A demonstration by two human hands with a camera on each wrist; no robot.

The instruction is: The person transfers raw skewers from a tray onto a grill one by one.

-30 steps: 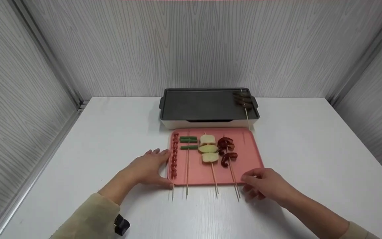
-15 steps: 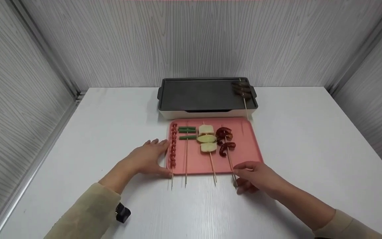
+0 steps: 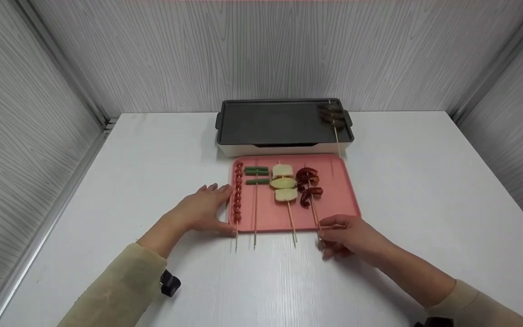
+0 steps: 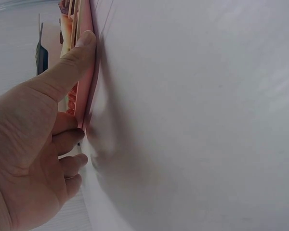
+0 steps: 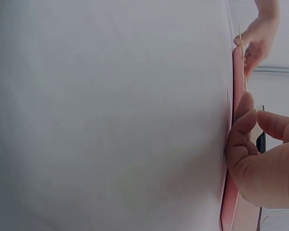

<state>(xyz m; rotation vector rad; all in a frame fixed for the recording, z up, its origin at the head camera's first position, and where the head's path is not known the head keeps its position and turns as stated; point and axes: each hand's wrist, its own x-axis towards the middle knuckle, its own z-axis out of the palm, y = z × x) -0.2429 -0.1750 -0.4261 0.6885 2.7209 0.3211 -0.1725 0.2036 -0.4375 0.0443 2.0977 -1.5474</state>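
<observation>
My left hand [image 3: 202,211] rests against the left side of the pink tray [image 3: 341,195], its thumb at the front left corner and its fingers along the rim. At the tray's front edge, my right hand [image 3: 351,236] pinches the stick end of a skewer with dark red, curled tentacle-like pieces [image 3: 311,195]. Those pieces still lie on the tray. In the right wrist view, thumb and fingertips [image 5: 248,120] come together over the tray's edge. Left of this skewer lie one with pale and yellowish slices [image 3: 285,195], one with green stalks [image 3: 257,181] and one with small red pieces [image 3: 238,190].
Just behind the tray stands a tabletop griddle [image 3: 266,122] with a dark plate and pale base. A skewer of dark brown pieces [image 3: 333,116] lies at its right end, stick pointing forward. Grey wood-patterned walls [image 3: 279,50] enclose the white table [image 3: 402,168].
My right hand has moved left from the tray's front right corner onto the tentacle skewer's stick. The left hand stays at the tray. The head view has shifted, so everything sits higher.
</observation>
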